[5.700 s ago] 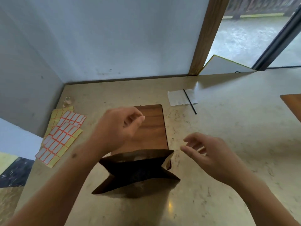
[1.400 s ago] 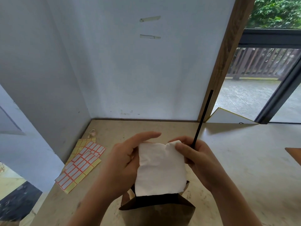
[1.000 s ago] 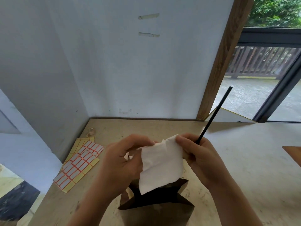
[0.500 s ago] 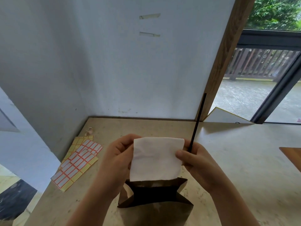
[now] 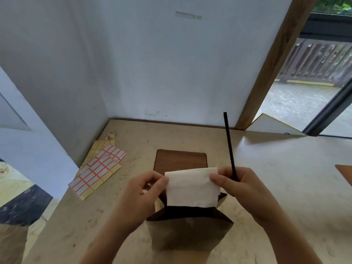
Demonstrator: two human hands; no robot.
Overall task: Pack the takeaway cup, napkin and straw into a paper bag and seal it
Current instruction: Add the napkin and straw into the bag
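A brown paper bag (image 5: 190,231) stands open on the beige counter right in front of me. Both hands hold a white folded napkin (image 5: 192,187) upright over the bag's mouth, its lower edge at the opening. My left hand (image 5: 144,193) pinches the napkin's left edge. My right hand (image 5: 240,185) pinches the right edge and also grips a black straw (image 5: 229,145) that sticks straight up. The inside of the bag is dark, and no cup is visible.
A dark wooden board (image 5: 181,159) lies on the counter (image 5: 285,187) just behind the bag. Sheets of red-edged label stickers (image 5: 99,168) lie at the left by the wall, a small tape roll (image 5: 111,133) beyond them. A white card (image 5: 272,124) leans at the back right.
The napkin has been lowered from above the bag until its bottom edge meets the opening. The straw has swung from leaning right to upright. Earlier the napkin and straw lay on the counter.
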